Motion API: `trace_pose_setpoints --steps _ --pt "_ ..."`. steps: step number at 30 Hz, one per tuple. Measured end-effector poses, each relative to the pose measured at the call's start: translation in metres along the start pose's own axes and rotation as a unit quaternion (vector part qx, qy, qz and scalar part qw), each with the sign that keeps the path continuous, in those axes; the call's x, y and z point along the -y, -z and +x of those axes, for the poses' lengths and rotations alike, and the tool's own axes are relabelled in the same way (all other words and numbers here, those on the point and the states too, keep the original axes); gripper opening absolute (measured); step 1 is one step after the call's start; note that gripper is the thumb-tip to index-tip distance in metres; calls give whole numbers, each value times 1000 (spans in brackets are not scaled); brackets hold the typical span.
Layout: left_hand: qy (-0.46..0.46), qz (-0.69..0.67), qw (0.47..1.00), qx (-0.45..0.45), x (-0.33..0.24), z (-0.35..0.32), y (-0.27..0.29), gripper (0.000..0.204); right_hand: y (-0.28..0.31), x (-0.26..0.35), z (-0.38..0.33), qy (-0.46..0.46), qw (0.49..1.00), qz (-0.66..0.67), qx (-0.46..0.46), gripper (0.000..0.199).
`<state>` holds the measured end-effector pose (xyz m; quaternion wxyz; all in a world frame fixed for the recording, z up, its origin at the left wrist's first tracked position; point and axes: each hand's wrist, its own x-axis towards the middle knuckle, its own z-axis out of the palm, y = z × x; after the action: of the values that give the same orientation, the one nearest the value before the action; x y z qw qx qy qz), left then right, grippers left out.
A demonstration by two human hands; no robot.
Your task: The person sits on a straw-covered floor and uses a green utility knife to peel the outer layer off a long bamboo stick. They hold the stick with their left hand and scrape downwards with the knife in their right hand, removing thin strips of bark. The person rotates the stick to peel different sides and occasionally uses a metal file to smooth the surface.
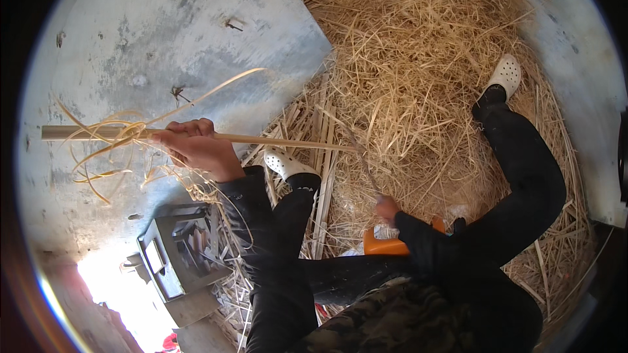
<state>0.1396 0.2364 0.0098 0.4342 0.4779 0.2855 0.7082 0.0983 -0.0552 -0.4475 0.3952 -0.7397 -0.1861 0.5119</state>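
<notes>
- The person sits low on the concrete floor, legs in black trousers stretched out over a deep heap of straw-coloured shavings.
- The left hand is clenched around a long bamboo stick, gripping it about midway along its length.
- The stick lies nearly level across the view; its thicker pale end points out to the person's left over the bare floor, and its thin end reaches toward the shavings heap.
- Curled thin peelings hang off the stick just beside the left hand, and one long strip arcs up over the floor.
- The right hand is closed on the handle of a slim dark blade, whose tip meets the thin end of the stick.
- Just below the right hand sits an orange object; I cannot tell what it is, as the sleeve covers part of it.
- A grey metal box-like frame stands on the floor beside the left knee, open at the top; a few strips and shavings lie in and around it, though what else it holds I cannot make out.
- White clogs are on both feet: the left one rests among flat split slats, the right one far out on the heap.
</notes>
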Motion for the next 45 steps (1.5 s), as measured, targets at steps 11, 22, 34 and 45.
trace_pose_setpoints --steps 11,22,34,45 --pt "15 3 1000 11 8 6 -5 50 26 76 -42 102 992 -45 63 35" --pt "131 -158 959 196 26 23 28 57 54 28 -52 -125 990 -32 -59 32" --pt "114 -140 978 106 16 -25 -3 60 12 258 -121 171 968 178 -36 26" --pt "135 -206 963 111 26 -8 31 65 -5 199 -62 28 976 215 6 16"
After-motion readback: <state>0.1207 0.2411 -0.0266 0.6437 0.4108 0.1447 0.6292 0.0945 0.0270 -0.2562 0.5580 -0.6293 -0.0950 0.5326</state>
